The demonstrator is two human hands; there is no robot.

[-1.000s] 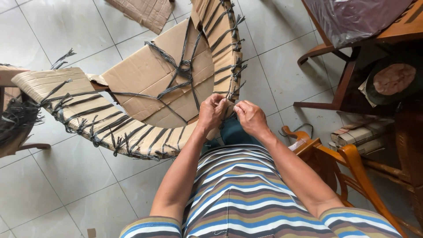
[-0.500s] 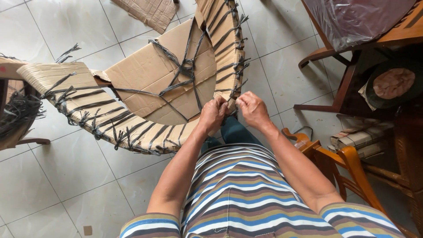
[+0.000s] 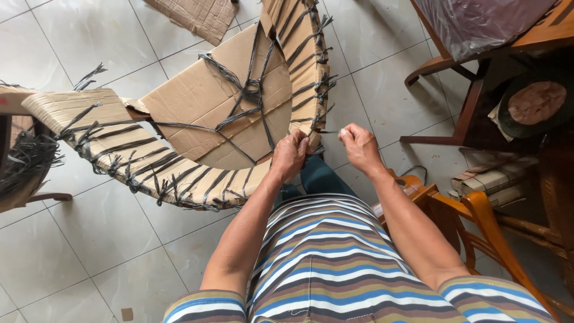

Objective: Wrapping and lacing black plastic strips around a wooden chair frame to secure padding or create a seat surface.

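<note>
A large curved cardboard frame (image 3: 119,143) bound with dark plastic straps arcs across my lap from left to top centre. A flat cardboard panel (image 3: 209,101) with crossed dark straps (image 3: 251,93) fills its inside. My left hand (image 3: 290,157) grips the frame's rim where the arc bends, fingers closed on the cardboard and a strap. My right hand (image 3: 359,146) is just to the right, pinching the end of a thin dark strap (image 3: 326,131) that runs to the rim.
An orange wooden chair (image 3: 472,221) stands under my right arm. A dark wooden table (image 3: 478,72) with a plastic-covered top is at the upper right, with stacked papers (image 3: 490,179) below it. A cardboard scrap (image 3: 194,15) lies on the tiled floor.
My right hand has drawn away to the right from the left hand, pulling the strap end taut. The frame has shifted slightly up and left in view.
</note>
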